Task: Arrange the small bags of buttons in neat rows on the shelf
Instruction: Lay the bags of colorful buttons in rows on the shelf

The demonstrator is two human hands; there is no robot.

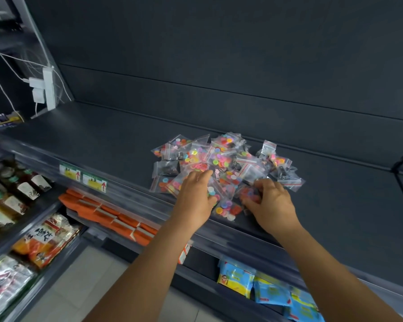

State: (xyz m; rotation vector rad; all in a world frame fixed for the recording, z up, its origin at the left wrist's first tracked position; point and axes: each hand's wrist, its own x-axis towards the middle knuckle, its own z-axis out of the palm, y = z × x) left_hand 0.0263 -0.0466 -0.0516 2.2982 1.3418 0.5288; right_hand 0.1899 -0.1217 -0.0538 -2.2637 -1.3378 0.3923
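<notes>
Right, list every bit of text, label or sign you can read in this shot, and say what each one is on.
None can be quoted with certainty.
Two green-and-yellow price tags on the dark shelf edge: red upward arrows show; the print is too small.
Orange-and-white snack packet on the lower shelf: large black brush characters, blurred.
Blue-and-yellow packets at lower right: a cartoon face only.
Clear bags of coloured buttons: no lettering visible.

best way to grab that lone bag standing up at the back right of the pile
Pinch the upright bag by its sealed top strip, coming from above. It stands nearly upright, apart from the heap, so the flat top edge is exposed while its lower part is crowded by neighbouring bags.
</notes>
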